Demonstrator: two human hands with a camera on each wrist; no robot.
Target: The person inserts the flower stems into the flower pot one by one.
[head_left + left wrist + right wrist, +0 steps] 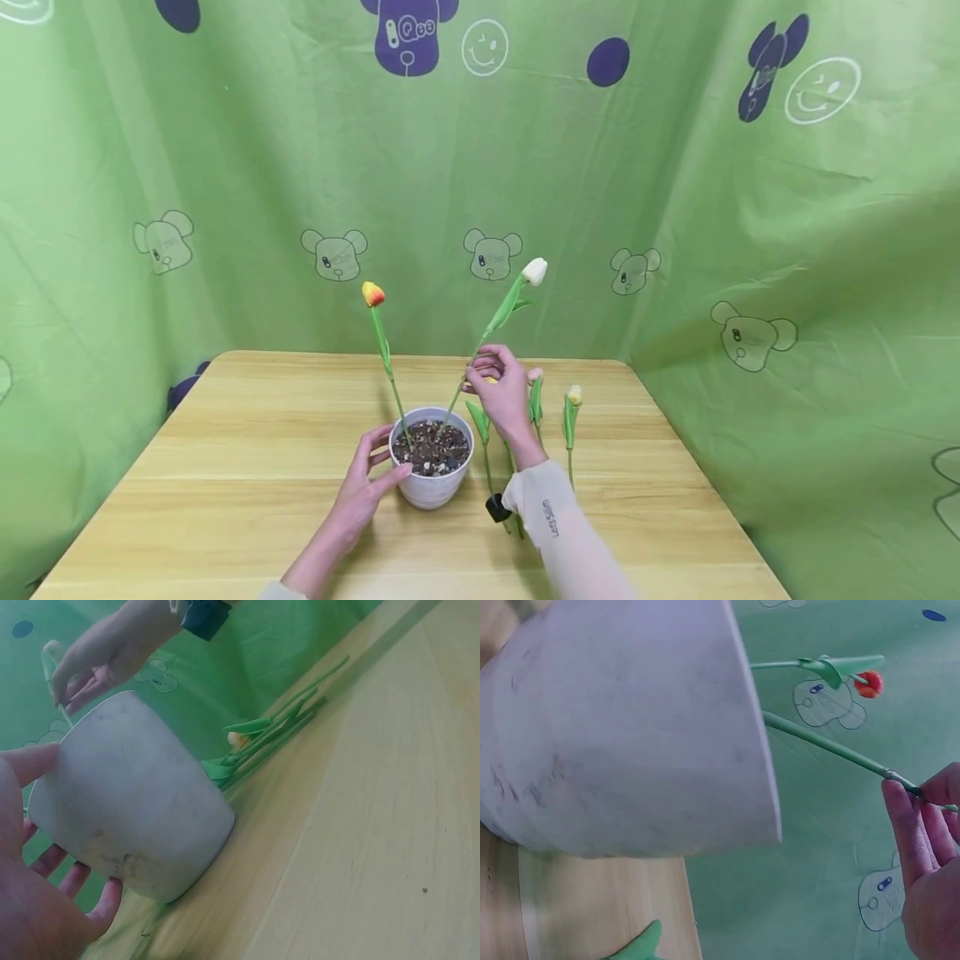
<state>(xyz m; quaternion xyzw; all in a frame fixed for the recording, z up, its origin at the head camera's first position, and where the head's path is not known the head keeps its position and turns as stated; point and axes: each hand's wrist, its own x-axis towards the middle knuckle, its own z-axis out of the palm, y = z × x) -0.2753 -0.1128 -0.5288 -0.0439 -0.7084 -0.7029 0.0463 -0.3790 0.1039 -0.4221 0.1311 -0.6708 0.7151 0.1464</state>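
A white flower pot (431, 490) filled with dark, pebbly soil (431, 450) stands on the table. My left hand (363, 487) holds its left side, thumb near the rim and fingers spread round the wall, as the left wrist view (45, 877) also shows. A white tulip (535, 272) leans to the right, its lower stem in the soil. Thumb and fingers of my right hand (504, 396) pinch that stem above the pot; the pinch shows in the right wrist view (930, 832). A red-and-yellow tulip (372, 294) stands in the soil at the left, apart from both hands.
Several loose tulips lie on the wooden table (225, 467) right of the pot, partly hidden by my right arm; one has a pale yellow head (574, 395). A green patterned curtain (420, 167) surrounds the table's back and sides.
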